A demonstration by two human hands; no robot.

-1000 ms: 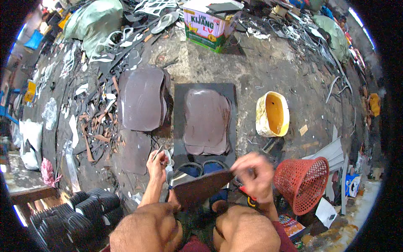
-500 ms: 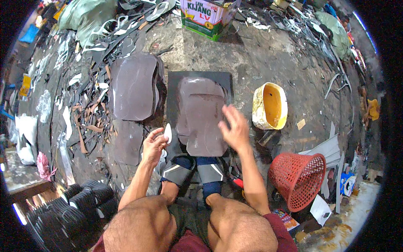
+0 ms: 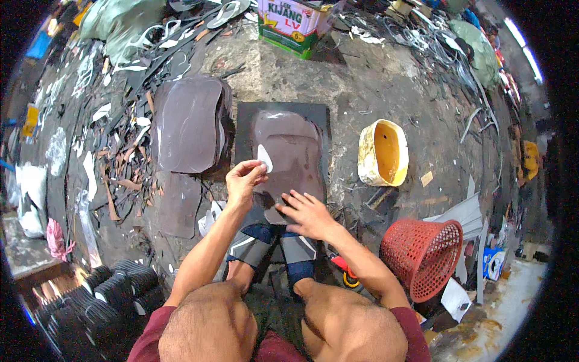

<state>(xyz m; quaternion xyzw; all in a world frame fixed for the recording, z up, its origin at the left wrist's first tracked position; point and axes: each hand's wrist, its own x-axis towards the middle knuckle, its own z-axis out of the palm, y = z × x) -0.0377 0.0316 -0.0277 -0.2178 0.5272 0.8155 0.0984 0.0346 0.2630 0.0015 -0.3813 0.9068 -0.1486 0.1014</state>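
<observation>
My left hand (image 3: 244, 181) pinches a small white teardrop-shaped piece (image 3: 265, 158) between thumb and fingers, over the left part of some overlapping brown sole-shaped sheets (image 3: 295, 160). These sheets lie on a black square mat (image 3: 244, 123) in front of my feet. Over their near end, my right hand (image 3: 309, 215) is spread palm down with nothing in it; whether it presses on the sheet I cannot tell. Left of the mat stands a thicker stack of similar brown sheets (image 3: 188, 123), with another brown sheet (image 3: 180, 208) on the floor just nearer.
A yellowed cut-open container (image 3: 364, 158) stands right of the mat, and a red plastic basket (image 3: 416, 256) tilts nearer on the right. A glue tin (image 3: 289, 36) is at the far side. Offcuts (image 3: 129, 157) litter the left; black soles (image 3: 90, 308) are piled near left.
My left hand has moved forward and right, bringing the white piece over the brown sheets. My right hand has come back toward me and left, to the sheets' near end.
</observation>
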